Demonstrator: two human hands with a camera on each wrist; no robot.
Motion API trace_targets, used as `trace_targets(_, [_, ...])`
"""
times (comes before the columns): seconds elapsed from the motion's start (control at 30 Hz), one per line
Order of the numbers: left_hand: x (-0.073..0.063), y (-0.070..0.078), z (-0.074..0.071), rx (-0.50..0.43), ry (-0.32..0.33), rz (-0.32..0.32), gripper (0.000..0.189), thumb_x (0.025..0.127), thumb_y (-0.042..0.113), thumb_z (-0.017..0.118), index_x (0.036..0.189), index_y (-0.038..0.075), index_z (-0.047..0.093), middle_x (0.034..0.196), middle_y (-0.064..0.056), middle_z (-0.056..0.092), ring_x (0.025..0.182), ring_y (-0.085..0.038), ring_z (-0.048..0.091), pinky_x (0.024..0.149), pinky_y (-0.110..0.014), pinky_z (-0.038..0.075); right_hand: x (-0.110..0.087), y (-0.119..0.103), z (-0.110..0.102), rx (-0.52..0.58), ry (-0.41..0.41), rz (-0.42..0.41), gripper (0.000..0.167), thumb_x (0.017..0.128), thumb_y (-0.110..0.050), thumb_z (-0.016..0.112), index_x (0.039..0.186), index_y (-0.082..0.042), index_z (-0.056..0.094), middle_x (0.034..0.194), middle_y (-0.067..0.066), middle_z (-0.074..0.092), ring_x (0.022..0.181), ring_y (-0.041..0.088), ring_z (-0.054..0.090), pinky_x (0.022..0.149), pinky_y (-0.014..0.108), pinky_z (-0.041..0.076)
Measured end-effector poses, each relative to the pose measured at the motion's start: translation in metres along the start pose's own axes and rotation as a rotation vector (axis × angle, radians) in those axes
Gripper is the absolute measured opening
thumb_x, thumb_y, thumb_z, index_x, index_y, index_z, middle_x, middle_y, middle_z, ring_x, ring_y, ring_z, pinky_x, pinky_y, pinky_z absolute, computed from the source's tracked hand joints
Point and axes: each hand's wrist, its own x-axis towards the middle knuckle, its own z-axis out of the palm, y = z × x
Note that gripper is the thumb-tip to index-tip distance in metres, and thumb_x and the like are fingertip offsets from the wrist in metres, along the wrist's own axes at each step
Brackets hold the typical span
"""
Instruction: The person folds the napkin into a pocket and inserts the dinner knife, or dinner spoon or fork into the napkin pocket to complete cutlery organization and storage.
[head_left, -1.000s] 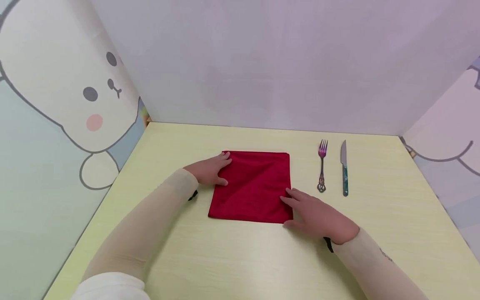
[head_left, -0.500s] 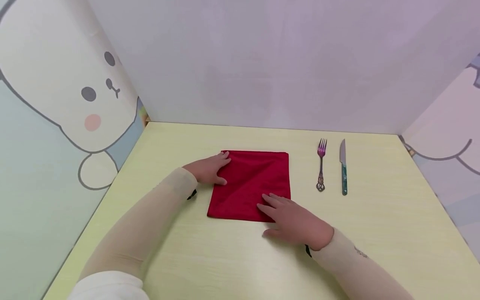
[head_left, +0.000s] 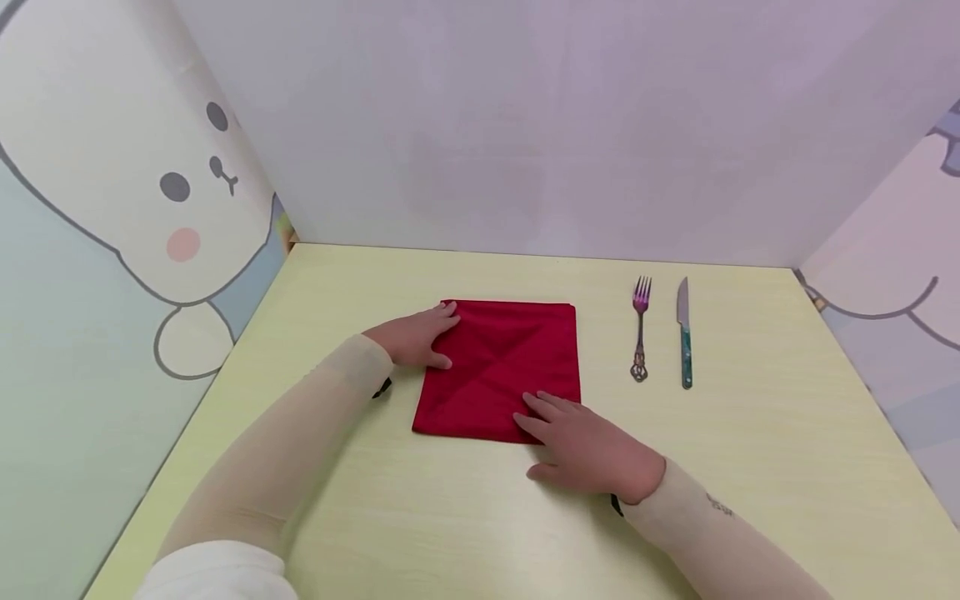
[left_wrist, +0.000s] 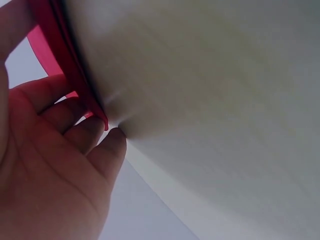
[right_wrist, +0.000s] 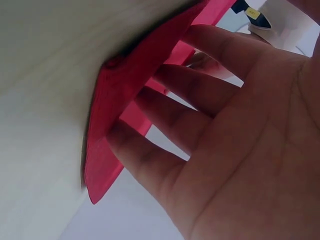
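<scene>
A red folded cloth [head_left: 510,350] lies flat as a near square on the pale wooden table. At its left edge my left hand [head_left: 415,337] rests with fingers spread, fingertips on the far left corner and thumb lower down on the cloth. My right hand [head_left: 588,446] covers the near right corner, its extended fingertips on the cloth and its thumb over the table just in front. In the left wrist view the fingers [left_wrist: 80,132] meet the cloth's edge [left_wrist: 70,65]. The right wrist view shows straight fingers [right_wrist: 170,117] touching the layered red cloth [right_wrist: 125,85].
To the right of the cloth lie a fork [head_left: 640,329] with an ornate handle and a knife [head_left: 685,333] with a green handle, side by side, pointing away. A pale wall [head_left: 540,133] stands along the table's far edge, with cartoon-printed panels [head_left: 202,250] at the sides.
My right hand has moved left from the cloth's right edge onto its near right part, then stayed almost still. Creases on the cloth have shifted slightly. The left hand stays in place.
</scene>
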Motion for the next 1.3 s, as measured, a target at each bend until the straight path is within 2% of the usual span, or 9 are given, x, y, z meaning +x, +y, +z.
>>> trace_targets(0.17, [-0.005,0.006,0.001,0.041,0.032,-0.003,0.088,0.096,0.044,0.072,0.165,0.014,0.026,0.173,-0.006,0.011,0.158,-0.026,0.009,0.123,-0.041,0.024,-0.001,0.001,0.000,0.003,0.006,-0.003,0.073,0.092,-0.048,0.075,0.153,-0.015,0.052,0.164,0.012,0.036,0.152,0.035,0.030,0.118,0.052,0.034])
trace_targets(0.3, [-0.020,0.015,0.010,0.115,0.072,0.017,0.080,0.096,0.041,0.073,0.161,0.012,0.036,0.170,-0.008,0.021,0.156,-0.028,0.017,0.121,-0.042,0.029,-0.003,0.002,0.001,0.005,0.022,-0.007,0.073,0.093,-0.048,0.075,0.153,-0.014,0.052,0.163,0.012,0.037,0.151,0.036,0.030,0.118,0.052,0.033])
trace_targets(0.53, [-0.078,0.031,0.042,0.126,0.126,0.077,0.068,0.090,0.033,0.081,0.149,0.012,0.056,0.159,-0.007,0.044,0.148,-0.030,0.038,0.115,-0.042,0.040,-0.023,0.013,0.002,0.026,0.067,0.037,0.073,0.090,-0.040,0.081,0.150,-0.008,0.054,0.158,0.017,0.043,0.147,0.039,0.037,0.117,0.053,0.034])
trace_targets(0.67, [-0.111,0.039,0.054,0.057,0.180,0.087,0.055,0.088,0.025,0.082,0.139,0.012,0.065,0.148,-0.006,0.056,0.138,-0.029,0.049,0.111,-0.043,0.044,-0.030,0.023,-0.001,0.015,0.124,0.064,0.064,0.086,-0.030,0.085,0.141,-0.006,0.062,0.148,0.015,0.054,0.137,0.038,0.048,0.111,0.051,0.043])
trace_targets(0.77, [-0.127,0.047,0.057,-0.001,0.219,0.124,0.045,0.089,0.016,0.080,0.132,0.009,0.069,0.138,-0.007,0.063,0.131,-0.029,0.056,0.109,-0.044,0.046,-0.031,0.028,-0.004,0.007,0.152,0.087,0.057,0.084,-0.027,0.088,0.133,-0.007,0.067,0.136,0.010,0.061,0.128,0.034,0.056,0.106,0.048,0.049])
trace_targets(0.9, [-0.133,0.056,0.062,0.014,0.274,0.147,0.027,0.087,0.006,0.076,0.114,0.007,0.073,0.114,-0.003,0.069,0.108,-0.022,0.064,0.096,-0.039,0.053,-0.032,0.030,-0.003,0.018,0.174,0.094,0.049,0.082,-0.023,0.089,0.124,-0.006,0.071,0.123,0.007,0.065,0.117,0.029,0.061,0.099,0.044,0.053])
trace_targets(1.07, [-0.129,0.065,0.071,0.142,0.381,0.137,0.012,0.084,0.000,0.075,0.089,0.009,0.070,0.084,0.004,0.059,0.078,-0.013,0.056,0.074,-0.029,0.054,-0.031,0.030,0.000,-0.032,0.196,0.080,0.042,0.083,-0.022,0.088,0.119,-0.004,0.075,0.118,0.010,0.066,0.113,0.031,0.062,0.095,0.043,0.055])
trace_targets(1.2, [-0.123,0.072,0.079,0.246,0.475,0.131,0.015,0.082,0.000,0.078,0.080,0.010,0.067,0.075,0.003,0.053,0.070,-0.015,0.052,0.066,-0.026,0.051,-0.026,0.030,0.005,-0.118,0.251,0.036,0.032,0.083,-0.017,0.087,0.111,-0.004,0.078,0.108,0.008,0.069,0.102,0.027,0.064,0.088,0.041,0.056])
trace_targets(1.3, [-0.120,0.076,0.082,0.261,0.496,0.121,0.017,0.081,-0.001,0.079,0.080,0.009,0.066,0.075,0.001,0.053,0.070,-0.016,0.052,0.064,-0.026,0.051,-0.023,0.029,0.006,-0.184,0.300,0.012,0.021,0.082,-0.012,0.085,0.101,-0.006,0.079,0.096,0.004,0.068,0.088,0.023,0.063,0.079,0.037,0.056])
